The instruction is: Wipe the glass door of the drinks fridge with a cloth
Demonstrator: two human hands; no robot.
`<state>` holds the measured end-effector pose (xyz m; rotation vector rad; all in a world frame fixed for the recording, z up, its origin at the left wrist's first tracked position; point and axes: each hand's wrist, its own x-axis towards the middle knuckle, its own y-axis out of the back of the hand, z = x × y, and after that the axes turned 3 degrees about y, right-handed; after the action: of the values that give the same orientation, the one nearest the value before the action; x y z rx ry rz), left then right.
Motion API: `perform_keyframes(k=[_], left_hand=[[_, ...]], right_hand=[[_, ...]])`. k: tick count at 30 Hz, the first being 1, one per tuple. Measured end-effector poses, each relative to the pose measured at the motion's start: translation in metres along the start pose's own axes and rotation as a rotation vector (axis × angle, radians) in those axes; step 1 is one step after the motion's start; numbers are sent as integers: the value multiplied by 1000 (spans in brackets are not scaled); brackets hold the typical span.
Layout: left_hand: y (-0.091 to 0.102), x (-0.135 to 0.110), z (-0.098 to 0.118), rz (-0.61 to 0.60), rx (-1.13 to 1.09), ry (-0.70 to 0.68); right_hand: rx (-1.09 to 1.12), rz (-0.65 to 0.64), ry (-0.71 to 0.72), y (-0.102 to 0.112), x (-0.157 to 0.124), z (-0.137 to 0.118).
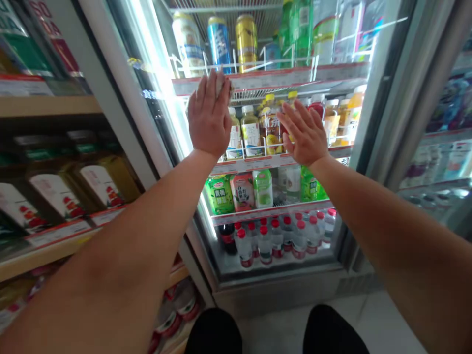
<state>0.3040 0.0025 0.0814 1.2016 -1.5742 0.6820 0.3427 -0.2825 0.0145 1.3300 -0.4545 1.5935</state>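
My left hand (209, 115) is raised with its fingers stretched up, held flat in front of the upper left of a lit drinks fridge (280, 282). Under its fingertips a bit of a crumpled, pale brownish cloth (231, 89) shows; most of it is hidden by the hand. My right hand (306, 133) lies open and flat before the fridge's glass door, its fingers pointing up and left, with nothing seen in it. Behind the hands stand juice bottles (251, 130) on the middle shelf, and tall cans (246, 42) above them.
Green and pink drink packs (242, 191) fill a lower shelf. Red-capped water bottles (265, 244) stand at the fridge bottom. To the left is a wooden shelf (47, 105) with large dark bottles (98, 172). A metal door frame (424, 93) runs along the right. My knees (214, 332) show below.
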Motion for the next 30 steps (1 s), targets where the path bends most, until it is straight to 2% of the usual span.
perform_keyframes(k=[2, 4, 8, 10, 13, 17, 19, 21, 24, 26, 28, 30], left_hand=[[-7, 7, 7, 30, -68, 58], [-13, 13, 25, 15, -71, 73], [-22, 18, 71, -176, 39, -96], [-23, 19, 82, -277, 81, -201], [-18, 27, 74, -327, 115, -243], [-11, 37, 44, -111, 58, -2], [-11, 34, 40, -54, 22, 57], [-9, 25, 45, -118, 19, -8], [-1, 17, 51, -386, 69, -289], [6, 20, 46, -473, 126, -406], [12, 26, 38, -389, 204, -336], [13, 27, 34, -248, 264, -180]], right_hand=[[3, 6, 3, 0, 0, 0], [14, 14, 4, -1, -1, 1], [14, 54, 9, -4, -2, 3], [12, 82, 15, -7, -2, 4], [9, 104, 31, -8, -2, 5], [-1, 97, 26, -4, -1, 2], [-6, 94, 24, -3, -2, 2], [-8, 97, 25, -3, -2, 2], [13, 96, 23, -4, -2, 2], [24, 95, 24, -4, -2, 3], [6, 108, 28, -5, -2, 3], [-24, 123, 40, -5, -2, 3]])
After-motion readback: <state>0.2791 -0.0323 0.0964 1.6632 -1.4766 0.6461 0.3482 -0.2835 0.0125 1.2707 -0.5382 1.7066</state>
